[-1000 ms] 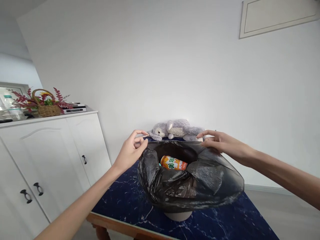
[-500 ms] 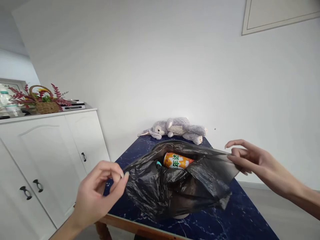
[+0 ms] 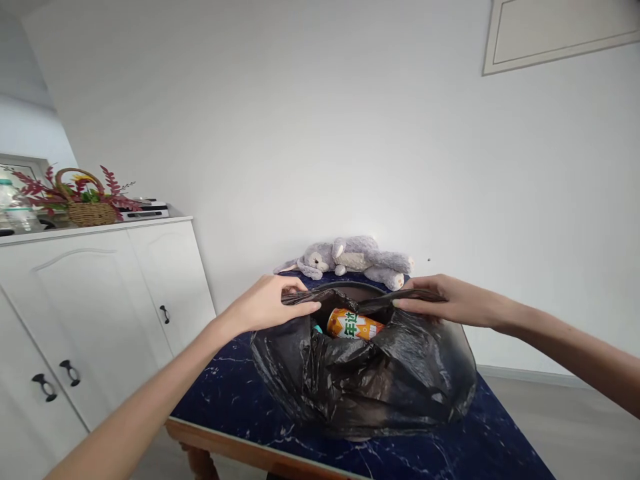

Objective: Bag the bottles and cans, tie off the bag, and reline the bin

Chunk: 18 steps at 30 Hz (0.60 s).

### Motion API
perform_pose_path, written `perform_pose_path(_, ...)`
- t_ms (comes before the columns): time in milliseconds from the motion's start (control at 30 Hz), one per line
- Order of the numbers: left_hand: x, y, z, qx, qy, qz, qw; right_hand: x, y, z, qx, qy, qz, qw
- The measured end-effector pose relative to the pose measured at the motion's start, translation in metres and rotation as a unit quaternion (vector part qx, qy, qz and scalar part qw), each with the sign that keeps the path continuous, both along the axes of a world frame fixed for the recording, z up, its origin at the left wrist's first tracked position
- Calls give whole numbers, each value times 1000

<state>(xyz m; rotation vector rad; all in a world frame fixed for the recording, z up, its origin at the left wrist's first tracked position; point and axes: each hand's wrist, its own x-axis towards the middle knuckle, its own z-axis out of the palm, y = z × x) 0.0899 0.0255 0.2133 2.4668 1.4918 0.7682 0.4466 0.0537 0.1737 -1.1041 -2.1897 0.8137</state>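
Note:
A black plastic bag [image 3: 360, 387] spreads over a round container, whose dark rim [image 3: 353, 287] shows at the back. Inside the bag's mouth lies an orange can [image 3: 353, 325] with green characters, tilted on its side. A small teal item [image 3: 318, 329] peeks out left of the can, mostly hidden. My left hand [image 3: 277, 300] pinches the bag's far edge on the left, thumb toward me. On the other side, my right hand [image 3: 440, 300] grips the same edge, its fingertips partly covered by the plastic.
The bag stands on a blue marbled table [image 3: 220, 393] with a wooden edge. A grey plush rabbit [image 3: 350, 257] lies at the table's far end against the wall. At left, a white cabinet [image 3: 100, 300] carries a flower basket [image 3: 93, 212] and plastic bottles [image 3: 17, 207].
Both hands have moved inward and farther back along the bag's edge, so they are closer together. The bag's sides have dropped lower, and more of the container's rim shows.

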Motion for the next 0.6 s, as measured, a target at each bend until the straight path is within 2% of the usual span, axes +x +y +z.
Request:
perform_pose_path(67, 4, 1, -1, 49, 9, 3, 999, -2, -2, 2, 94, -2, -36, 995)
perform_pose_path(133, 4, -7, -6, 139, -29, 9, 990, 2, -10, -3, 195, 20, -104, 975)
perform_pose_path(267, -11, -35, -22, 356, -69, -31, 932, 18, -35, -27, 317, 88, -175, 928)
perform_pose_path(333, -22, -50, -32, 419, -50, -73, 904, 28, -48, -40, 357, 121, -193, 906)
perform_pose_path(400, -33, -63, -43, 450, -37, -94, 887, 36, -60, -52, 382, 141, -221, 886)
perform_pose_path(467, -43, -74, -54, 468, -37, -86, 879, 43, -70, -61, 377, 149, -264, 875)
perform_pose_path(533, -50, -81, -66, 473, -41, -66, 878, 50, -77, -70, 345, 154, -314, 871)
perform_pose_path(600, -57, -84, -78, 450, -71, -33, 890, 58, -80, -80, 300, 158, -355, 871)
